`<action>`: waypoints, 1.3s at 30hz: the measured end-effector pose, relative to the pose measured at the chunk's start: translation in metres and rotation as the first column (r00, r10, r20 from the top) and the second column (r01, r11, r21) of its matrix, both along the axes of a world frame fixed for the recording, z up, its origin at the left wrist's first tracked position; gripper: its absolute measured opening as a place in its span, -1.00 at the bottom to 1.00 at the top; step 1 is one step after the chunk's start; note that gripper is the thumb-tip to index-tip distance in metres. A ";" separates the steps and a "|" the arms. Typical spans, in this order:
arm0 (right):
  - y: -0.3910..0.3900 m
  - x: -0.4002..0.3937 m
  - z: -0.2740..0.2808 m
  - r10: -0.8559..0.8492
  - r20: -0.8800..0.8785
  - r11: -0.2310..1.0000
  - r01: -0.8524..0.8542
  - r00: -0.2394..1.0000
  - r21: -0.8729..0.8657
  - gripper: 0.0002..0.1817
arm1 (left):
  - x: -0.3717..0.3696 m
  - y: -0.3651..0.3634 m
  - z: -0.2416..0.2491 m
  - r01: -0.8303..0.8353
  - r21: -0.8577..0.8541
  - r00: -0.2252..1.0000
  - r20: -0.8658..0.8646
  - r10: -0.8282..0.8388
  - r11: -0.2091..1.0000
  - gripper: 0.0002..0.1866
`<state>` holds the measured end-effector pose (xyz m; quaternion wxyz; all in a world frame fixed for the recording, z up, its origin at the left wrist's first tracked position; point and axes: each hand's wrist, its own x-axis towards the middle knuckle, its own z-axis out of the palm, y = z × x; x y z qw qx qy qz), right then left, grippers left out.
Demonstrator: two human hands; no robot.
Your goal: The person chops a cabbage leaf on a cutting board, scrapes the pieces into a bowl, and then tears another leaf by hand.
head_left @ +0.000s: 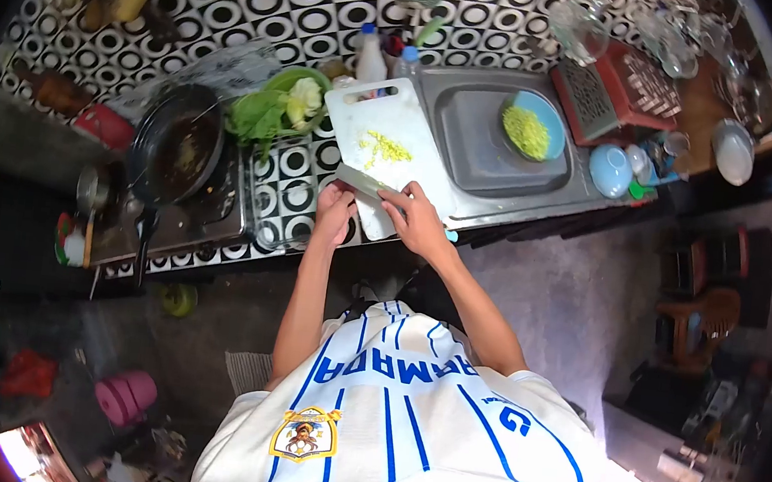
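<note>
A white cutting board (414,146) lies between the tiled counter and the sink, with chopped yellow-green pieces (387,148) on its middle. Over the board's near half is a wide knife blade (361,180), tilted. My left hand (335,213) is closed at the blade's left end, on what looks like the knife's handle. My right hand (414,218) has its fingers pressed on the blade's right end. A blue bowl (556,132) holding shredded yellow-green vegetable (526,133) stands in the sink.
Left of the board, a green basket (282,82) holds leafy greens. A black pan (177,146) sits on the stove further left, its handle toward me. Bottles (370,58) stand behind the board. Right of the sink are a red rack (595,98) and a light blue bowl (610,170).
</note>
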<state>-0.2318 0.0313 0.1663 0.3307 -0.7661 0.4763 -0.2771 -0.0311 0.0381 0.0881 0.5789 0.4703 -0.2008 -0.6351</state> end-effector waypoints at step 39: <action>-0.230 -0.321 -0.081 -0.512 0.133 0.859 0.505 0.849 0.085 -0.65 | -0.238 -0.168 0.006 0.189 -0.003 0.963 0.197 -0.185 0.982 -0.61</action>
